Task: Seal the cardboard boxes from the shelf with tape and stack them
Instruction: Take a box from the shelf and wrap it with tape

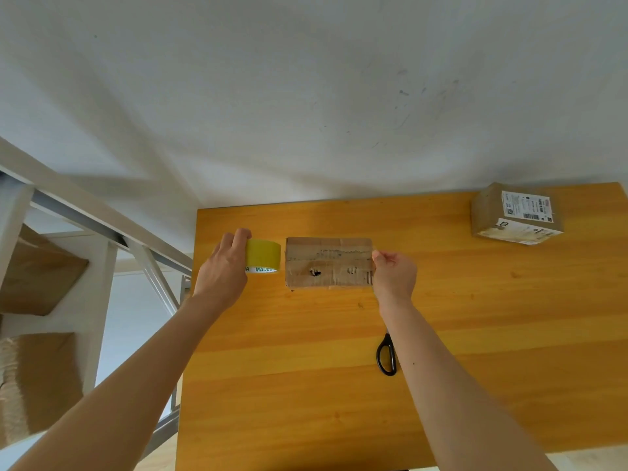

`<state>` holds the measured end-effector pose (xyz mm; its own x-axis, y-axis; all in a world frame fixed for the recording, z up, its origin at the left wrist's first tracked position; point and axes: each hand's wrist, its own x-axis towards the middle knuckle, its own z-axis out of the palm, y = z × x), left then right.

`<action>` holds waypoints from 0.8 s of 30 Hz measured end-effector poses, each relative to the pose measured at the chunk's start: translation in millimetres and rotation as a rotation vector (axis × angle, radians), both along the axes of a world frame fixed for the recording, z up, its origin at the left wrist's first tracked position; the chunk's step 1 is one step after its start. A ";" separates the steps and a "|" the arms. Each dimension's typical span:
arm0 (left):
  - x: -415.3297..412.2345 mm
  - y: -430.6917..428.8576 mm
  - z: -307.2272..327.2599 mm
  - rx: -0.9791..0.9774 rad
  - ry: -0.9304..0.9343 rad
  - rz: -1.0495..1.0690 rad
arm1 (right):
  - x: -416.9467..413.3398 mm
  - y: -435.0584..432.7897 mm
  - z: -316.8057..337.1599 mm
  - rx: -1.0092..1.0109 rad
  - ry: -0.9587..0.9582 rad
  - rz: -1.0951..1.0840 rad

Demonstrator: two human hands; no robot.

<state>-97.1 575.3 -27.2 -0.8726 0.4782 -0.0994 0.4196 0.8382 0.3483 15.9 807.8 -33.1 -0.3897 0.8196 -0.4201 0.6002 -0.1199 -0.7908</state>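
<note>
Taping step. Left hand (222, 266) gripping yellow tape roll (263, 255) just left of cardboard box (328, 261), far-left on table (492, 317). Right hand (394, 273) pinching box's right edge. Next, likely: press strip down, cut with scissors (386, 358).

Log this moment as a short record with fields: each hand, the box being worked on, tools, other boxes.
left hand: grips the yellow tape roll, just left of the cardboard box
right hand: pinches at the cardboard box's right edge; a tape end there cannot be made out
cardboard box: flat on the table, top worn
scissors: on the table, partly under the right forearm
labelled box: far right of the table
shelf: left of the table, holds brown boxes
</note>
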 end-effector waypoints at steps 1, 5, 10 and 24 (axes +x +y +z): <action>-0.2 -0.1 -1.5 0.002 -0.002 0.002 | 0.2 -1.7 0.2 -0.003 0.005 -0.005; -3.4 1.6 -6.7 0.025 -0.017 0.015 | 2.1 -8.5 0.2 -0.132 0.041 -0.040; -2.4 -2.9 -13.8 0.065 -0.049 0.024 | -5.4 -14.7 4.1 -0.540 0.095 -0.213; 1.0 -3.2 -16.6 0.105 -0.072 0.054 | -6.5 -57.0 -9.4 0.943 -0.066 1.297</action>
